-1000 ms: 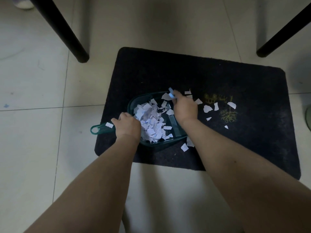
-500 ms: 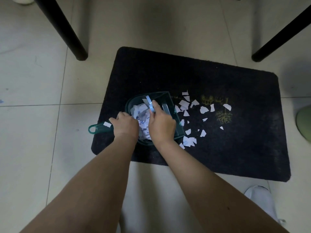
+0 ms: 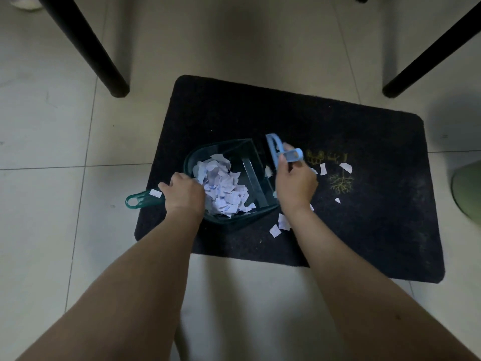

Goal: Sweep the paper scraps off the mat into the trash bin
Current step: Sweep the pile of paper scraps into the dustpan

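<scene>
A dark mat (image 3: pixel 364 217) lies on the tiled floor. On its left part sits a green dustpan (image 3: pixel 250 152) with a heap of white paper scraps (image 3: pixel 221 186) inside. My left hand (image 3: pixel 184 194) grips the dustpan's handle (image 3: pixel 138 200), where one scrap sticks. My right hand (image 3: pixel 295 183) holds a small light-blue brush (image 3: pixel 279 151) at the pan's right-hand mouth. Loose scraps (image 3: pixel 279 225) lie on the mat below my right wrist, and a few more scraps (image 3: pixel 345 166) lie to the right near a yellow pattern. No trash bin is in view.
Two black furniture legs stand on the floor, one (image 3: pixel 104 69) at the upper left and another (image 3: pixel 416 66) at the upper right. A green rounded object (image 3: pixel 468 191) pokes in at the right edge. Pale tiles surround the mat.
My right hand moved the brush from inside the pan back out to the right, over the scraps beside the pan's mouth. My left hand stayed on the handle. The view shifted slightly.
</scene>
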